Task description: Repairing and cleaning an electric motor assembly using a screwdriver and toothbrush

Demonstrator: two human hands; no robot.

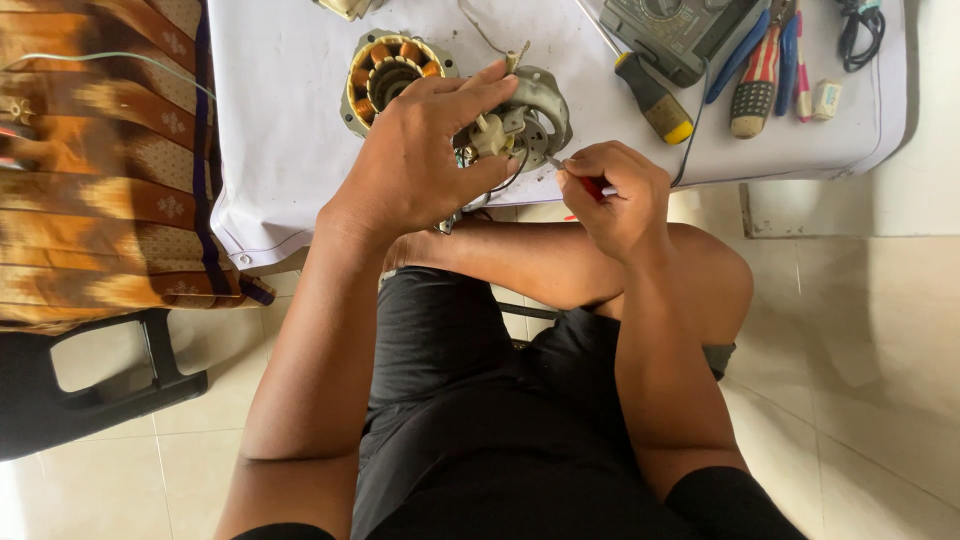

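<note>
My left hand (425, 150) rests over a grey metal motor housing (535, 110) on the white table sheet (290, 120), its fingers pinching a small beige part with wires on that housing. My right hand (615, 195) grips a small red-handled screwdriver (590, 185), whose tip points at the housing's right edge. Just behind my left hand lies a motor stator with copper windings (385, 75).
A yellow-and-black screwdriver (655, 100), a grey multimeter (680, 35), pliers with blue and red-striped handles (760, 65) and a black cable (860, 25) lie at the back right. A brown patterned cloth (100, 160) covers a black seat at left. My bare knee (700, 270) sits below the table edge.
</note>
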